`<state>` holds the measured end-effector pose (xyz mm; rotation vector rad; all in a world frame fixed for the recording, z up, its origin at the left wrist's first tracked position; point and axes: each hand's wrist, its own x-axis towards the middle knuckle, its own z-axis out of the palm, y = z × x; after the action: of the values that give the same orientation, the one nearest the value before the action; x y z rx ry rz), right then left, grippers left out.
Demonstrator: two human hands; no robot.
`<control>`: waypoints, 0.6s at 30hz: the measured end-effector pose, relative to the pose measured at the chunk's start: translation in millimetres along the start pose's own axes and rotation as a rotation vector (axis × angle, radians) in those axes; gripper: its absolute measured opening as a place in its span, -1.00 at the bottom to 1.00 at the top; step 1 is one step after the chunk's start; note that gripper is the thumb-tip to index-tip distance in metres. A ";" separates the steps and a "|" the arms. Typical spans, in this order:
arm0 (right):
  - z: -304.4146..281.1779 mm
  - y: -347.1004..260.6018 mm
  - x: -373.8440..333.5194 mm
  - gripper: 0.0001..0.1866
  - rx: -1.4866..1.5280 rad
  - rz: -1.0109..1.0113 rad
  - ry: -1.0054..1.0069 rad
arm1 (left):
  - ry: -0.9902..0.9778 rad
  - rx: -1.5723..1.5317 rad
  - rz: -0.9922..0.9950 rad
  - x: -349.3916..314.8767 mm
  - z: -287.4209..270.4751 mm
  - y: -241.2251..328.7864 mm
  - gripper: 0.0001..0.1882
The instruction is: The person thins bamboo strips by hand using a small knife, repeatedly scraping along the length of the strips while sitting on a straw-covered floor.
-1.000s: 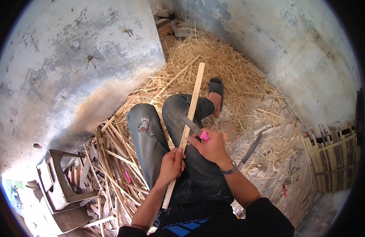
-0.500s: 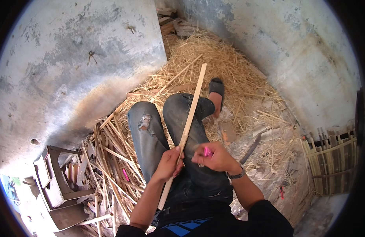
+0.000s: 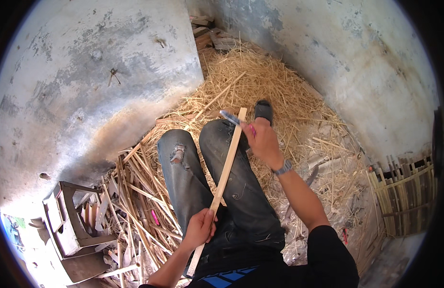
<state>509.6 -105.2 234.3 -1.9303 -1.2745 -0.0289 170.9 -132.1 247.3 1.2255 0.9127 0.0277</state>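
A long pale slat (image 3: 230, 161), wood or bamboo, lies slantwise over my lap. My left hand (image 3: 201, 227) is closed round its lower part. In my right hand (image 3: 264, 143) is a knife with a pink handle, and its blade (image 3: 228, 116) crosses the slat close to the far end. Whether the edge bites into the slat is too small to tell. A short pale piece (image 3: 219, 194) shows beside the slat between my thighs.
Straw-like shavings (image 3: 260, 67) heap up between two walls. Loose sticks (image 3: 145, 206) pile at my left, beside a wooden frame (image 3: 70, 225). A long dark blade (image 3: 312, 176) lies on the floor at my right, near a woven slat basket (image 3: 407, 199).
My right hand has gone from my lap out to the slat's far end, and the knife blade now shows. The slat and my left hand have come nearer to me.
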 end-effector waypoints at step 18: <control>4.9 -28.0 -55.9 -0.45 0.212 0.116 -0.253 | 0.009 0.025 0.102 36.9 7.4 16.5 -0.59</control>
<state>458.4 -140.0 224.2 -1.8610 -1.2674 0.4055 207.0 -114.1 239.5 1.2954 0.8600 0.1034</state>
